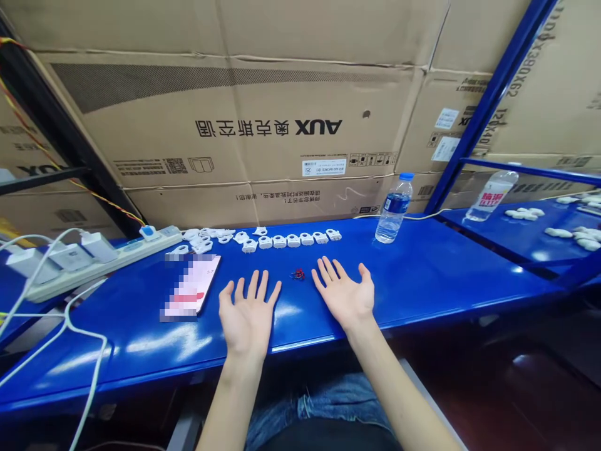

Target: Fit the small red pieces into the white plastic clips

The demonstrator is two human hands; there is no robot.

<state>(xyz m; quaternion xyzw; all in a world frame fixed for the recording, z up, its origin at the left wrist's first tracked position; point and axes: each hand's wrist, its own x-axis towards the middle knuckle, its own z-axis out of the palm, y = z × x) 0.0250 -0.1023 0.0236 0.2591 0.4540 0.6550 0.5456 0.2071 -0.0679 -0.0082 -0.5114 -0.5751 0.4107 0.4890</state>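
Note:
My left hand (248, 319) is palm up over the front of the blue table (422, 275), fingers spread, holding nothing. My right hand (347, 294) is also palm up and open, with nothing in it. Between the fingertips of both hands lies a small cluster of red and dark bits (297, 274), too small to make out. Behind it stands a row of small white plastic pieces with ring-shaped tops (293, 240). More such white pieces (206, 237) lie in a loose pile to the left. A phone (195, 288) with a partly blurred screen rests left of my left hand.
A water bottle with a blue cap (395, 210) stands at the back right. On the left, a power strip (126, 254) carries plugged-in chargers and white cables (101, 351). Large cardboard boxes (263, 94) wall the back. Another bottle (493, 194) stands beyond the blue frame post (488, 106).

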